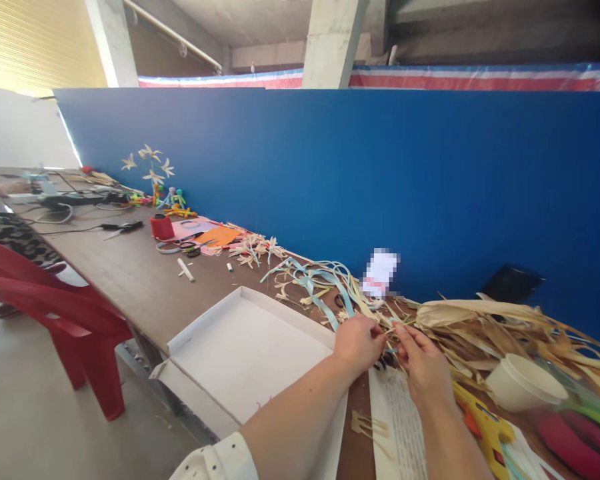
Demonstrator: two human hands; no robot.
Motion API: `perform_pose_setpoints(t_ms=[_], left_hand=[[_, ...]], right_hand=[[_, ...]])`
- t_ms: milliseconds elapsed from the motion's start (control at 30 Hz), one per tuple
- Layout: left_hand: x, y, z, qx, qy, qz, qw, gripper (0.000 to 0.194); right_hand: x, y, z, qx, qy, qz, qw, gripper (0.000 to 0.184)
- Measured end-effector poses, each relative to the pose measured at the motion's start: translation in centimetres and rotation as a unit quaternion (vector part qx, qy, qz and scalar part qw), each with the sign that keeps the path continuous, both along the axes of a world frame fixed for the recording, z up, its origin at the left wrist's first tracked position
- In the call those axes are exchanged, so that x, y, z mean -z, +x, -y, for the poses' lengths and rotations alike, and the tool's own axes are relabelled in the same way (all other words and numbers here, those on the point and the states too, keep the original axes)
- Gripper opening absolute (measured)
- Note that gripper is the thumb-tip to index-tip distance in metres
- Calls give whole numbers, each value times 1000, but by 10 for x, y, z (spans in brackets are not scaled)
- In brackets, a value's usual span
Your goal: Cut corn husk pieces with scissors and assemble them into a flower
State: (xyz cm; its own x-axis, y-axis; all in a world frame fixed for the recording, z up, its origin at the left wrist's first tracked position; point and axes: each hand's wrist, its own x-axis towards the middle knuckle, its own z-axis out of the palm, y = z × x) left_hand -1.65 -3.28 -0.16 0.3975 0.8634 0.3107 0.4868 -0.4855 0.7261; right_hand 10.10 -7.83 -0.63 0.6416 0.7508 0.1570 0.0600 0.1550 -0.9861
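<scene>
My left hand (361, 343) and my right hand (423, 360) are close together over the near part of the table, fingertips of both pinched. Between them runs a thin pale strip (390, 330), which looks like dried corn husk; its ends are hidden by my fingers. Just beyond my left hand lie light-blue and cream ribbon-like strips (310, 283). To the right of my right hand spreads a heap of dried corn husks (460, 317). Dark scissor-like handles (387, 360), partly covered, lie beneath my hands.
An open white box lid (250, 347) lies under my left forearm. At right are a yellow glue gun (485, 427) and a cream cup (525, 383). Scissors (193, 248), a red spool (161, 227) and husk flowers (153, 167) stand farther left. Another person's hand (0, 190) shows at far left, near red chairs (80, 333).
</scene>
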Motion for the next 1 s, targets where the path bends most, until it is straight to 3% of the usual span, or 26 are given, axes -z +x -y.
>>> perform_pose_setpoints(t_ms=[100, 300, 467, 600, 767, 833, 1000], left_hand=[[-1, 0, 0, 4, -9, 0, 1000, 17], [-2, 0, -2, -8, -36, 17, 999, 14], [-2, -2, -3, -30, -53, 33, 998, 15], [-3, -2, -2, -48, -73, 39, 995, 17], [-3, -2, -2, -43, -77, 39, 995, 18], [-4, -3, -2, -40, -76, 40, 996, 18], [-7, -3, -1, -12, -67, 30, 997, 19]], right_hand=[[1, 2, 0, -1, -13, -19, 1000, 51], [10, 13, -2, 79, -63, 94, 990, 62], [18, 21, -6, 120, -37, 47, 991, 72], [13, 21, -6, 141, -10, 30, 989, 91], [-1, 14, 2, 183, 26, 166, 969, 82], [-5, 10, 4, 158, 34, 177, 971, 74], [-3, 2, 2, 21, -61, 95, 993, 61]])
